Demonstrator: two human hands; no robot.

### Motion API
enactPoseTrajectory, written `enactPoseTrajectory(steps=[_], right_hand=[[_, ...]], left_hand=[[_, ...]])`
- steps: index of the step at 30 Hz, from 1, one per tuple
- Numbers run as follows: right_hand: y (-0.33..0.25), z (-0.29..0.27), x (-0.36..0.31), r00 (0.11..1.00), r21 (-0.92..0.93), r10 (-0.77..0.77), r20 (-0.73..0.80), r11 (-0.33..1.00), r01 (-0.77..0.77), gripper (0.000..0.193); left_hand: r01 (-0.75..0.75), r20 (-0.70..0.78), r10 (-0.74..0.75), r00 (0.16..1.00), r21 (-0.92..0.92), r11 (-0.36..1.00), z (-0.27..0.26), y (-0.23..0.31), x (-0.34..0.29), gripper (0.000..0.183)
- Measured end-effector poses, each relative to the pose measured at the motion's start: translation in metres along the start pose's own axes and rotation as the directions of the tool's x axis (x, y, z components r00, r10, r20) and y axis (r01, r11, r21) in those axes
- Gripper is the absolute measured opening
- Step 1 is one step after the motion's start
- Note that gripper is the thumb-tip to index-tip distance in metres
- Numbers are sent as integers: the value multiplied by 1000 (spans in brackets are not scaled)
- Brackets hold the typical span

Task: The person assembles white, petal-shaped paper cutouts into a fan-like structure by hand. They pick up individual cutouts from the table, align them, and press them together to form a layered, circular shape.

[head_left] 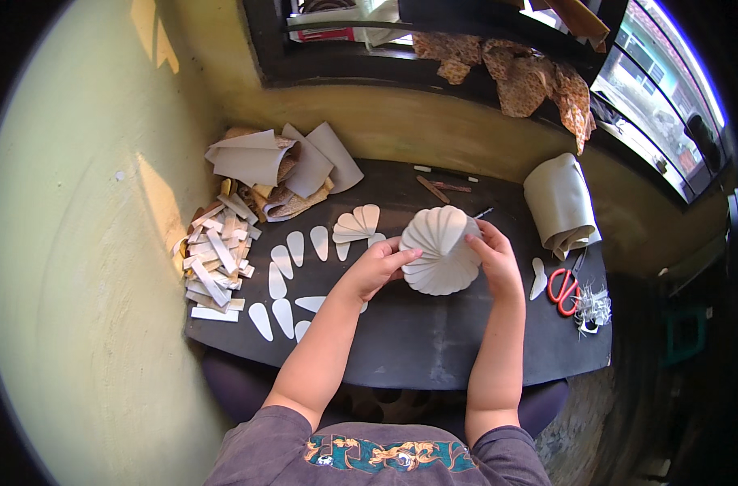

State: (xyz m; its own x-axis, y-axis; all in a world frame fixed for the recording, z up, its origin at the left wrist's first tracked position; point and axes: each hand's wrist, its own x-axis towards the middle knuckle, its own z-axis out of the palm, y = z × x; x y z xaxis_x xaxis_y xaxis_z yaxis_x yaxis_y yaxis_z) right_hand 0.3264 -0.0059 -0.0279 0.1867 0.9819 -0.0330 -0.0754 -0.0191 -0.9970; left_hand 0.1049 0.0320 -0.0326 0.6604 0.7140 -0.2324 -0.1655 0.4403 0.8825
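Observation:
Above the middle of the dark table, my two hands hold a round, off-white rosette (pixel 443 271) made of overlapping petal-shaped pieces. My left hand (pixel 379 267) grips its left edge, thumb lying on the front. On the upper right edge, my right hand (pixel 495 253) pinches it with the thumb on top. Several loose petal pieces (pixel 295 248) lie in a curved row to the left of my left arm, partly hidden by it. Behind my left hand rests a small fan of overlapping petals (pixel 358 222). One more petal piece (pixel 538 279) lies right of my right hand.
Red-handled scissors (pixel 563 293) and thin white scraps (pixel 593 309) lie at the table's right. A rolled sheet (pixel 559 206) stands behind them. Flat strips (pixel 215 259) and folded sheets (pixel 264 162) are piled at the left, by the wall. A pen (pixel 484 213) lies behind my right hand.

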Motion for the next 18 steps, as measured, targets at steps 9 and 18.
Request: enactPoseTrajectory(steps=[9, 18], right_hand=[[12, -19, 7, 977, -105, 147, 157, 986, -131, 37], [13, -14, 6, 971, -230, 124, 206, 970, -75, 38]], left_hand=[[94, -483, 637, 600, 834, 544, -60, 3, 1, 23], [402, -474, 572, 670, 879, 258, -44, 1, 1, 58]])
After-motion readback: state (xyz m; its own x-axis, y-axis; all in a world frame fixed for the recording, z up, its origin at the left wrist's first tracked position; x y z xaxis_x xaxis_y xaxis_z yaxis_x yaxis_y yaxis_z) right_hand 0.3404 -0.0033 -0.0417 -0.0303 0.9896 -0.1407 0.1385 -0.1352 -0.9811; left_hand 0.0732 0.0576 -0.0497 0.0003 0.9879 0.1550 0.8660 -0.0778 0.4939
